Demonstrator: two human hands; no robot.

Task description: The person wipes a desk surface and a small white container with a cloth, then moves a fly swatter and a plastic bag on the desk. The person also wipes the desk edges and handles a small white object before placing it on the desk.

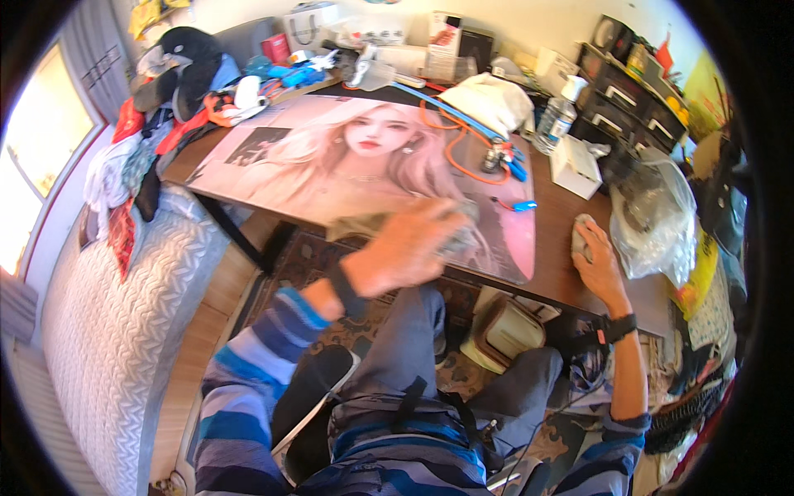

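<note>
My left hand (405, 248), smeared by motion, presses a grey-brown cloth (354, 226) against the front edge of a large desk mat (273, 186). The mat carries a picture of a figure with long pale hair. Parts of the cloth stick out on both sides of the hand. To the right of the mat, my right hand (600, 269) rests on the brown desk (556, 240). Its fingers curl over a small greyish, crumpled piece that looks like cloth (581, 236). The palm hides much of it.
Cables with blue plugs (523, 206) lie on the mat's right side. Behind them are a white cloth bag (488, 103), a clear spray bottle (556, 117) and a white box (576, 168). A plastic bag (657, 219) sits at the right, clothes (124, 169) at the left.
</note>
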